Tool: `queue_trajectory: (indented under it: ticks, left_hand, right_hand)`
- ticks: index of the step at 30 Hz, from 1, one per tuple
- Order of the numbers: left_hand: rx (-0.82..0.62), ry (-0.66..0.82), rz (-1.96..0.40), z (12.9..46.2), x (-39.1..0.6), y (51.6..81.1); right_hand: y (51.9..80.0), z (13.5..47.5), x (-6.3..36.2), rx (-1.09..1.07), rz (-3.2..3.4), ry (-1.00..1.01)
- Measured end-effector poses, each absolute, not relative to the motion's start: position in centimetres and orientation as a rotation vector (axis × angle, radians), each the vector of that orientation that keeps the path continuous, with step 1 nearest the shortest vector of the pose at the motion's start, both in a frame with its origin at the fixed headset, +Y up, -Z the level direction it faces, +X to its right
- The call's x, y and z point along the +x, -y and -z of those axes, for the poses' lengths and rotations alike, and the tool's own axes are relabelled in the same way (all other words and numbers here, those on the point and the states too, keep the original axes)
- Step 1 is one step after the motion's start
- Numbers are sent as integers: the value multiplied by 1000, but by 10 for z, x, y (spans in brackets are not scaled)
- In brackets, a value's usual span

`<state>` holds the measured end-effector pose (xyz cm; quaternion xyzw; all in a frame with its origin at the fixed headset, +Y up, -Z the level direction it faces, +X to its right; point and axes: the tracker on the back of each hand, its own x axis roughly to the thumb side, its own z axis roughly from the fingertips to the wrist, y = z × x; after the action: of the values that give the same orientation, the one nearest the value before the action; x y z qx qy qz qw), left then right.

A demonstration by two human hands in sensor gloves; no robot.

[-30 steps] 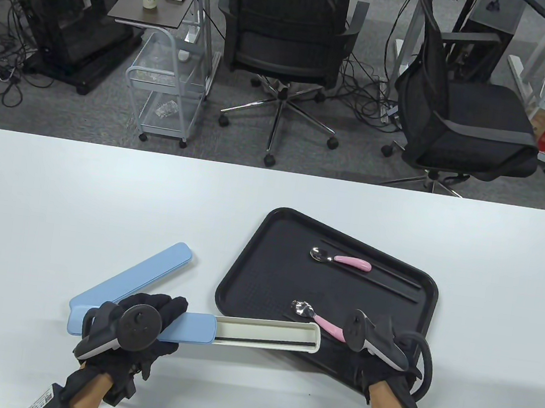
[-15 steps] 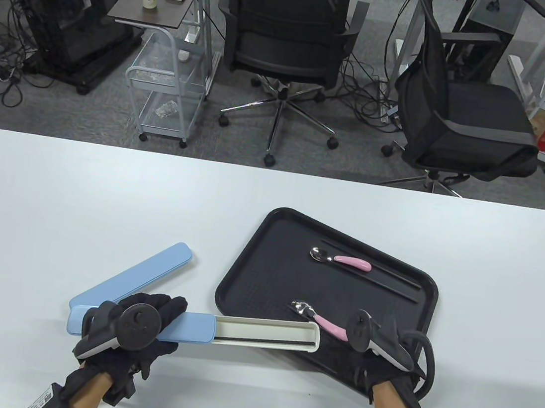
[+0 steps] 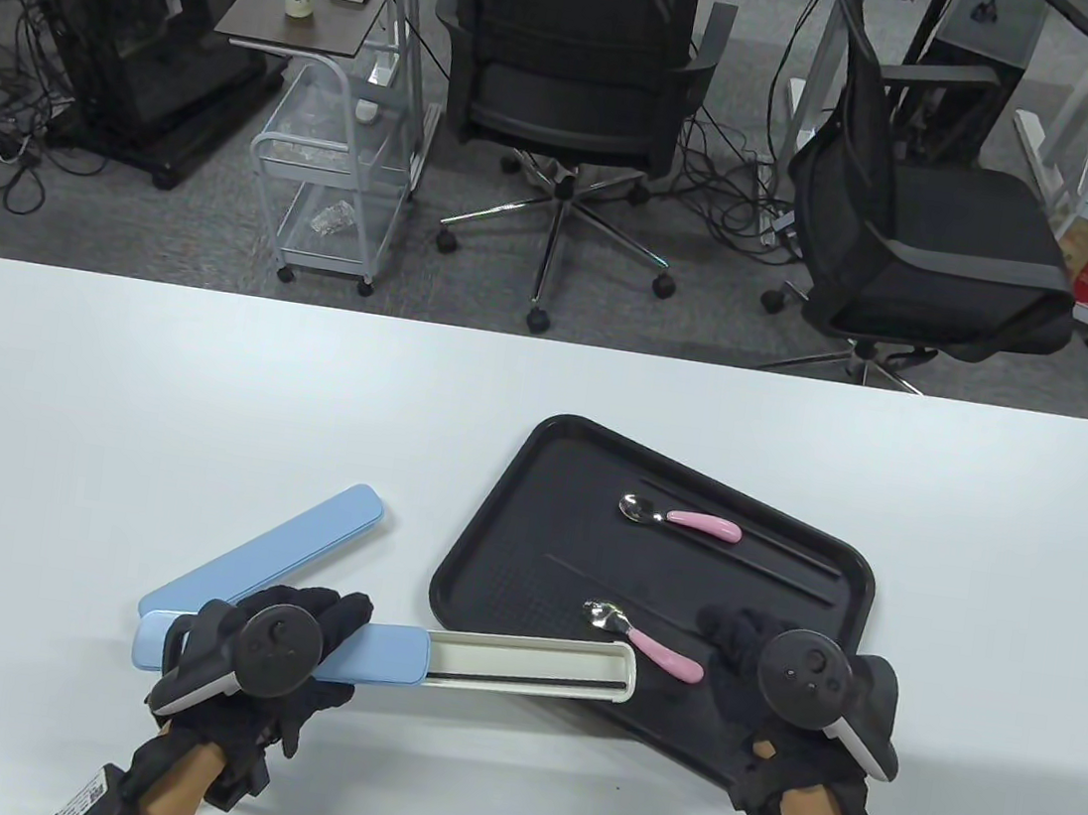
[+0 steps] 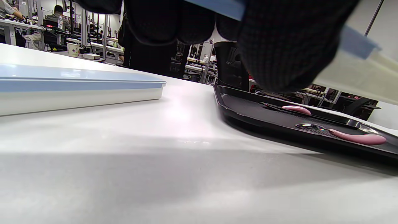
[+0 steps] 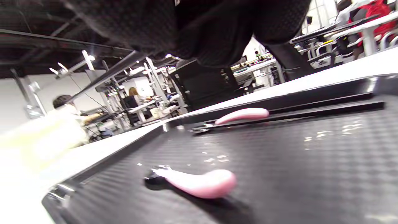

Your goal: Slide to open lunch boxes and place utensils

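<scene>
My left hand (image 3: 330,622) grips the blue lid (image 3: 383,655) of an open lunch box; its white drawer (image 3: 532,648) is slid out to the right with a black chopstick inside. A second, closed blue box (image 3: 286,539) lies behind it and shows in the left wrist view (image 4: 77,84). On the black tray (image 3: 513,494) lie a near pink-handled spoon (image 3: 648,645) and a far one (image 3: 689,522). My right hand (image 3: 725,632) hovers just right of the near spoon (image 5: 199,183) and seems to pinch the end of a thin black chopstick (image 3: 619,595).
A pair of black chopsticks (image 3: 765,554) lies along the tray's far edge behind the far spoon. The open box's drawer end overlaps the tray's near-left rim. Office chairs and carts stand beyond the table's far edge.
My right hand has turned palm down and shifted right, off the near spoon's handle. A thin chopstick now shows running from its fingers. My left hand and both boxes have not moved.
</scene>
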<state>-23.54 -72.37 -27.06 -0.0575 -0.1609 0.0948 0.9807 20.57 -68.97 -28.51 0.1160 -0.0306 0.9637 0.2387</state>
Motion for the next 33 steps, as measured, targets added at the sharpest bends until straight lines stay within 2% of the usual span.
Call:
queue_trajectory:
  ticks: [7,20,33]
  left_hand:
    - [-126,311,-198,273,-238,726]
    - [-99,365,-172,266,-226,722]
    - [-85,393,-158,262,-220,720]
  right_hand:
    - [682,276,172,464,-2778,106]
    - [692,254,91,753,-2865,203]
    - [694,246,74,822,-2896,240]
